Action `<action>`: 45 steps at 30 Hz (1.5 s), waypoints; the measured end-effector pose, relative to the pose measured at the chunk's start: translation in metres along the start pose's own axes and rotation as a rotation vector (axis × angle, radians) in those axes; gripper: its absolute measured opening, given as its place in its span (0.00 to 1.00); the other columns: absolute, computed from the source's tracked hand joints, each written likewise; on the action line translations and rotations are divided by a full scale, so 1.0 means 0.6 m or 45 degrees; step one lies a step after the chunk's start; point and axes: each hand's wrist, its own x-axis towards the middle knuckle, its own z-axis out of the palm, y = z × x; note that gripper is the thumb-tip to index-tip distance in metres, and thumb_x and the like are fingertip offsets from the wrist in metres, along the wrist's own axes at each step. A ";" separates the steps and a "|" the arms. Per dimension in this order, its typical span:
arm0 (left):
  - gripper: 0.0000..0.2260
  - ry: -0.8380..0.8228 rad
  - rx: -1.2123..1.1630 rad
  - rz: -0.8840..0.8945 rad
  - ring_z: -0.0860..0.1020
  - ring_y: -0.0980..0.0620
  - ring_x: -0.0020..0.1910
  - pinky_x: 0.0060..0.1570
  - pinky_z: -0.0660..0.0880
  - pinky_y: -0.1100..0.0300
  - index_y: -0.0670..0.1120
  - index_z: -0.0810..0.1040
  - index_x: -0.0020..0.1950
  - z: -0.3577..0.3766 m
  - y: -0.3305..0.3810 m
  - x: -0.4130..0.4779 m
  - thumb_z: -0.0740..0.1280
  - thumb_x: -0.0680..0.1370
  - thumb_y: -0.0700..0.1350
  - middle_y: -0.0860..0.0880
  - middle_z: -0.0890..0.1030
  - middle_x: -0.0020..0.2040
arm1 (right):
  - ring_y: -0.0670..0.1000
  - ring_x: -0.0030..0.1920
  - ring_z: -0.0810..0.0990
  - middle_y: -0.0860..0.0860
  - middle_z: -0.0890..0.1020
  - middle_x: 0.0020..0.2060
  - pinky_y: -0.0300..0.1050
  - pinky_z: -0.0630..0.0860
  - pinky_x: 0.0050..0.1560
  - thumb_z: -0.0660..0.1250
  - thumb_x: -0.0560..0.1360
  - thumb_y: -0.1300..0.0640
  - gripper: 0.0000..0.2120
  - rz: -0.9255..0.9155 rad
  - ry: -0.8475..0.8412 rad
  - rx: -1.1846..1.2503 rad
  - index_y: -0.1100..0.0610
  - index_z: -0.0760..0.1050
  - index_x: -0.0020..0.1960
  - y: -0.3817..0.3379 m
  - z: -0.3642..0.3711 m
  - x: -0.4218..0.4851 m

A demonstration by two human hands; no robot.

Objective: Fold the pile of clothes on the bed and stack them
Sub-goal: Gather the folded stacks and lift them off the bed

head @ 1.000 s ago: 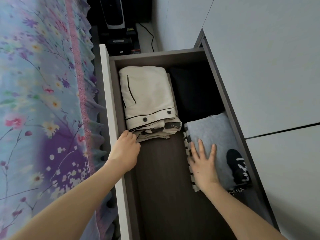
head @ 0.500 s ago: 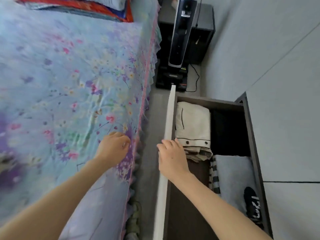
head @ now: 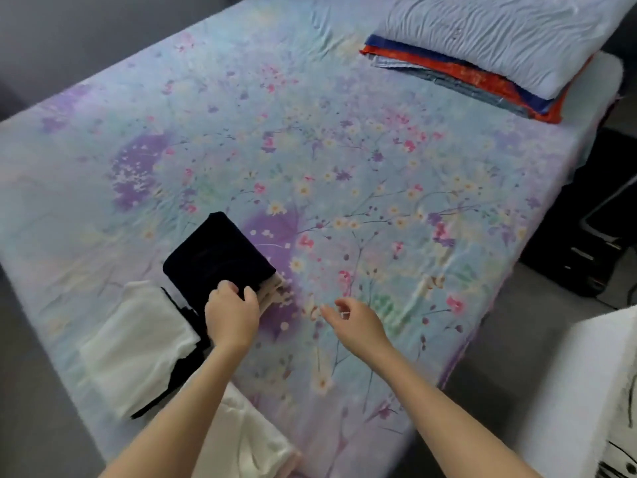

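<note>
A folded dark navy garment (head: pixel 215 253) lies on top of a folded cream piece (head: pixel 274 291) on the floral bed sheet (head: pixel 344 167). My left hand (head: pixel 231 313) grips the near edge of that small stack, thumb on the dark cloth. To its left a folded white garment (head: pixel 138 343) lies over a black one (head: pixel 182 370). Another white folded piece (head: pixel 251 439) sits under my left forearm at the bed's near edge. My right hand (head: pixel 353 322) hovers above the sheet, fingers loosely curled and holding nothing.
A pale blue pillow (head: pixel 499 36) rests on folded red, blue and grey bedding (head: pixel 482 84) at the bed's far right. Dark equipment (head: pixel 593 236) stands on the floor right of the bed. A white surface (head: pixel 586 391) sits at the lower right.
The view has swung from the open drawer to the bed. My right hand left the drawer front and now hovers over the sheet. My left hand moved off the bed's edge onto the dark folded stack.
</note>
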 end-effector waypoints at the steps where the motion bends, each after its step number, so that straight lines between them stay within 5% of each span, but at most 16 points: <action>1: 0.17 0.040 -0.071 -0.188 0.75 0.37 0.52 0.46 0.68 0.52 0.35 0.73 0.55 -0.002 -0.026 0.028 0.62 0.79 0.49 0.36 0.76 0.53 | 0.52 0.65 0.73 0.53 0.74 0.67 0.47 0.70 0.63 0.61 0.77 0.40 0.30 0.004 -0.030 0.027 0.59 0.67 0.71 -0.018 0.018 0.021; 5: 0.32 -0.129 -0.424 -0.788 0.75 0.37 0.56 0.50 0.72 0.49 0.34 0.70 0.65 0.008 -0.131 0.117 0.61 0.77 0.62 0.37 0.76 0.60 | 0.54 0.68 0.70 0.54 0.70 0.70 0.51 0.69 0.65 0.63 0.72 0.34 0.39 0.004 -0.104 0.126 0.59 0.62 0.73 -0.087 0.076 0.111; 10: 0.30 -0.547 -1.205 -0.837 0.75 0.47 0.59 0.56 0.70 0.54 0.47 0.71 0.68 0.029 -0.163 0.173 0.64 0.73 0.64 0.51 0.76 0.58 | 0.55 0.72 0.65 0.53 0.63 0.74 0.54 0.66 0.69 0.65 0.69 0.30 0.47 0.052 -0.160 0.097 0.58 0.55 0.76 -0.126 0.127 0.241; 15: 0.24 -0.707 -1.565 -0.814 0.81 0.45 0.54 0.55 0.74 0.50 0.48 0.78 0.59 0.042 -0.171 0.203 0.66 0.72 0.64 0.44 0.83 0.54 | 0.56 0.74 0.61 0.53 0.58 0.76 0.54 0.64 0.69 0.70 0.65 0.31 0.54 0.229 -0.340 0.249 0.57 0.51 0.78 -0.120 0.180 0.348; 18: 0.20 -0.710 -1.666 -0.814 0.83 0.44 0.50 0.50 0.76 0.50 0.46 0.79 0.57 0.054 -0.178 0.210 0.65 0.75 0.60 0.43 0.84 0.51 | 0.56 0.69 0.68 0.53 0.66 0.72 0.54 0.69 0.67 0.72 0.58 0.28 0.58 0.231 -0.346 0.193 0.58 0.56 0.76 -0.092 0.211 0.380; 20: 0.17 -0.690 -1.741 -0.782 0.83 0.45 0.48 0.45 0.79 0.53 0.45 0.79 0.55 0.057 -0.171 0.209 0.63 0.77 0.56 0.43 0.84 0.50 | 0.54 0.62 0.76 0.52 0.75 0.65 0.53 0.74 0.62 0.74 0.55 0.29 0.54 0.244 -0.349 0.276 0.58 0.66 0.71 -0.082 0.214 0.389; 22: 0.15 -0.658 -1.769 -0.761 0.84 0.46 0.47 0.40 0.81 0.56 0.44 0.78 0.55 0.058 -0.168 0.205 0.62 0.78 0.54 0.43 0.84 0.49 | 0.54 0.54 0.82 0.52 0.82 0.56 0.51 0.78 0.57 0.76 0.62 0.38 0.38 0.264 -0.457 0.458 0.58 0.75 0.64 -0.079 0.214 0.384; 25: 0.16 -0.621 -1.775 -0.752 0.83 0.45 0.50 0.45 0.81 0.54 0.44 0.77 0.59 0.043 -0.168 0.200 0.64 0.77 0.53 0.43 0.83 0.53 | 0.56 0.49 0.84 0.56 0.85 0.50 0.48 0.81 0.51 0.74 0.70 0.53 0.21 0.301 -0.541 0.820 0.59 0.78 0.60 -0.079 0.220 0.355; 29: 0.15 -0.670 -1.707 -0.727 0.83 0.46 0.49 0.46 0.79 0.55 0.45 0.80 0.56 0.023 -0.150 0.170 0.65 0.76 0.53 0.43 0.84 0.51 | 0.55 0.48 0.84 0.58 0.84 0.52 0.43 0.81 0.43 0.73 0.70 0.62 0.18 0.257 -0.387 1.004 0.60 0.78 0.59 -0.075 0.195 0.292; 33: 0.15 -0.787 -1.679 -0.595 0.84 0.48 0.42 0.36 0.81 0.58 0.47 0.87 0.40 0.009 -0.089 0.106 0.62 0.78 0.50 0.44 0.85 0.46 | 0.50 0.47 0.83 0.52 0.84 0.48 0.43 0.80 0.50 0.73 0.69 0.66 0.17 0.150 -0.212 1.010 0.55 0.77 0.56 -0.059 0.102 0.195; 36: 0.12 -0.922 -1.666 -0.555 0.84 0.48 0.40 0.36 0.81 0.57 0.44 0.85 0.45 0.000 -0.026 0.052 0.64 0.76 0.48 0.44 0.85 0.44 | 0.52 0.48 0.84 0.51 0.85 0.47 0.48 0.80 0.54 0.74 0.68 0.65 0.19 0.095 -0.061 1.005 0.53 0.77 0.56 -0.027 0.025 0.116; 40: 0.15 -1.152 -1.555 -0.495 0.84 0.47 0.38 0.39 0.80 0.55 0.41 0.78 0.53 0.009 0.076 -0.049 0.66 0.70 0.48 0.44 0.85 0.41 | 0.49 0.44 0.84 0.48 0.85 0.43 0.41 0.80 0.44 0.73 0.68 0.66 0.17 0.067 0.161 1.090 0.54 0.77 0.54 0.045 -0.079 -0.006; 45: 0.17 -1.447 -1.364 -0.511 0.84 0.46 0.41 0.38 0.80 0.56 0.41 0.77 0.54 0.055 0.180 -0.226 0.68 0.69 0.47 0.43 0.85 0.44 | 0.51 0.49 0.84 0.49 0.85 0.46 0.48 0.78 0.53 0.73 0.68 0.66 0.19 0.112 0.491 1.201 0.54 0.77 0.57 0.176 -0.181 -0.183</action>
